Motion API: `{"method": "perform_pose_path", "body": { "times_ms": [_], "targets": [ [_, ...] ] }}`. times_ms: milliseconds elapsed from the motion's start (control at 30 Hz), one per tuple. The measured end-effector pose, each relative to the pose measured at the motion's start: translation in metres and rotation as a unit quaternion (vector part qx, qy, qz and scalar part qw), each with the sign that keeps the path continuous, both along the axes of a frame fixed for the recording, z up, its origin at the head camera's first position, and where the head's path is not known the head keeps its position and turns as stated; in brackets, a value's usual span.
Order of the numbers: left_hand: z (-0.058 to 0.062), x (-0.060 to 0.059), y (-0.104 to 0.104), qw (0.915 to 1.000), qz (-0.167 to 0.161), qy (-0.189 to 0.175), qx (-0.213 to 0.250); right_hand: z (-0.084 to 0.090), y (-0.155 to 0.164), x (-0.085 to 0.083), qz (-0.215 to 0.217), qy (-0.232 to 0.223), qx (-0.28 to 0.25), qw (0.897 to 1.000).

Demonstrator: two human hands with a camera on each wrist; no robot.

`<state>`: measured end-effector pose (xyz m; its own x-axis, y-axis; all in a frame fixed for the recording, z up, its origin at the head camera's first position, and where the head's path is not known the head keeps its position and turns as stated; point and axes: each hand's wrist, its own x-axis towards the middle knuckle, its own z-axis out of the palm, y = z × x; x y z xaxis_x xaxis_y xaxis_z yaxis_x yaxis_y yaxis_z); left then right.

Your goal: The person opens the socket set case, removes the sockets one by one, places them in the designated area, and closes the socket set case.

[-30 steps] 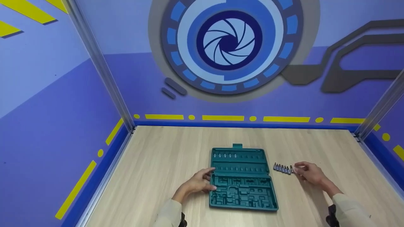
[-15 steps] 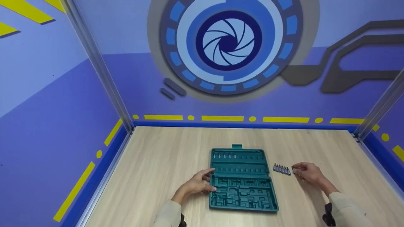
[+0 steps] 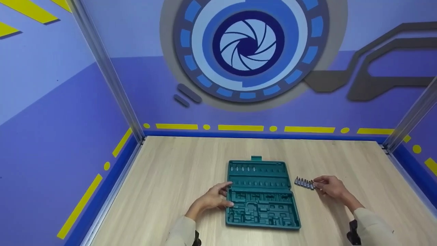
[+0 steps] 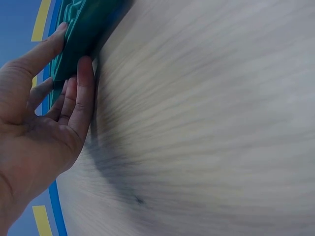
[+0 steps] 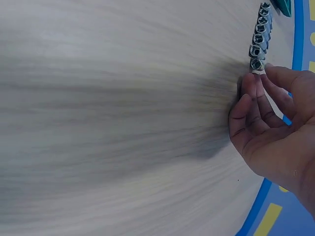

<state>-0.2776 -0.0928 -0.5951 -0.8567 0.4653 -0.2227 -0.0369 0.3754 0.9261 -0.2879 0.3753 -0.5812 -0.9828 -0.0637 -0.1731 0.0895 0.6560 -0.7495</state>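
A green plastic tool case (image 3: 263, 213) lies opened out on the table. Its moulded slots mostly show bare, with several small metal bits (image 3: 242, 169) in the far row. At the left side my left hand (image 3: 214, 197) grips the case edge; in the left wrist view the thumb is on the rim and the fingers are against the underside. Right of the case stands a close row of metal socket bits (image 3: 303, 182), narrow tips pointing away. My right hand (image 3: 333, 187) pinches the end socket bit (image 5: 257, 64) between thumb and fingertips, up against the row.
The light wood table (image 3: 177, 164) is bounded by blue panels (image 3: 143, 102) at the back and sides, with metal posts (image 3: 112, 73) at the corners. The case's latch tab (image 3: 256, 158) sticks out at its far edge.
My right hand has moved slightly left. The end socket bit, held a little apart from the row half a second ago, now sits against it. My left hand has stayed on the case.
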Motion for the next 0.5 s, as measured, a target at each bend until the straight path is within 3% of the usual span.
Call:
{"method": "perform_pose_path", "body": {
  "times_ms": [300, 500],
  "targets": [
    [0.002, -0.002, 0.000, 1.0000, 0.004, -0.004, 0.001, 0.019, 0.002, -0.007, 0.010, 0.009, -0.004, 1.000],
    [0.000, -0.001, 0.001, 0.9999, 0.007, -0.013, 0.007, 0.034, -0.017, -0.020, 0.034, 0.033, 0.000, 0.999]
  ]
}}
